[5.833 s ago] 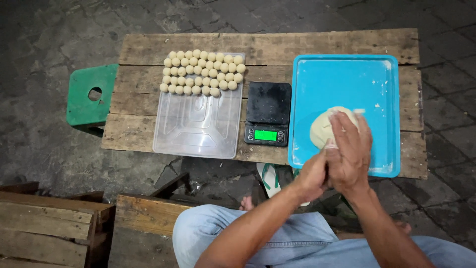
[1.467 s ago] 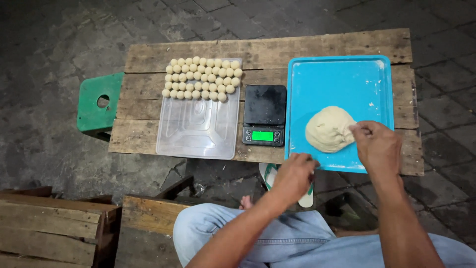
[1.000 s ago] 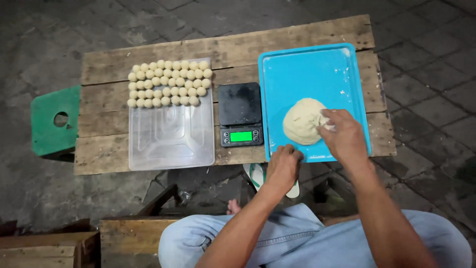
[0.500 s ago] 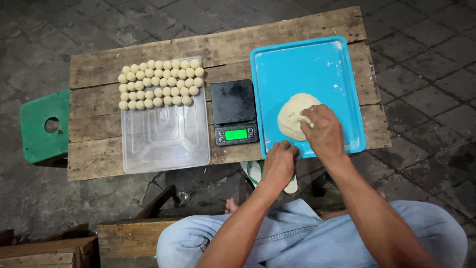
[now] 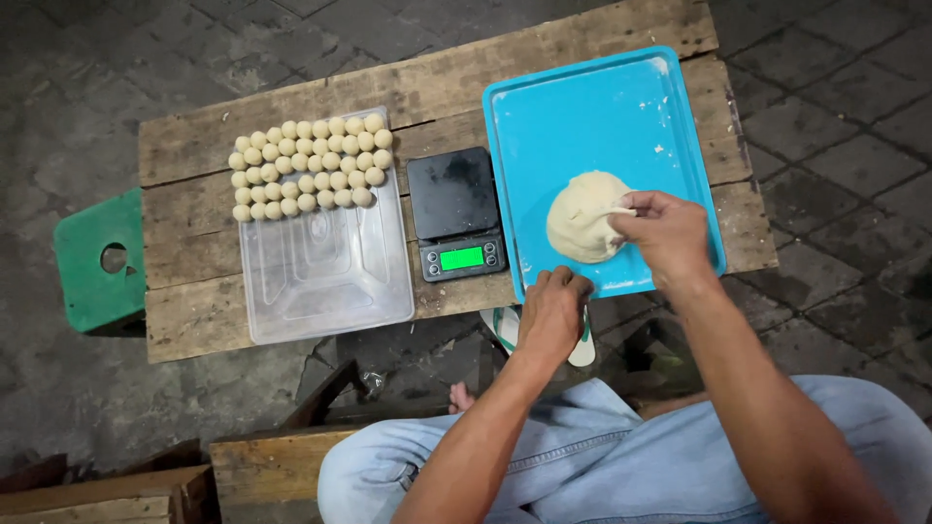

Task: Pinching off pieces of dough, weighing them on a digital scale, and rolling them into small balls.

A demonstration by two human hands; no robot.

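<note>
Right hand (image 5: 670, 233) pinching dough lump (image 5: 582, 218), roundish, on blue tray (image 5: 592, 107); left hand (image 5: 553, 311) curled at tray edge; plank table (image 5: 194, 233), paved floor (image 5: 58, 78).

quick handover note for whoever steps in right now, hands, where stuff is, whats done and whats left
Right hand: fingers pinching into the right side of the dough lump on the blue tray.
Left hand: curled shut at the tray's near edge; nothing visible in it.
Scale: between the trays, display lit, platform bare.
Clear tray: four rows of small dough balls fill its far end; near part unfilled.
Done: those rows of balls.
Left: most of the lump is still whole, so likely more pinching, weighing and rolling.
</note>
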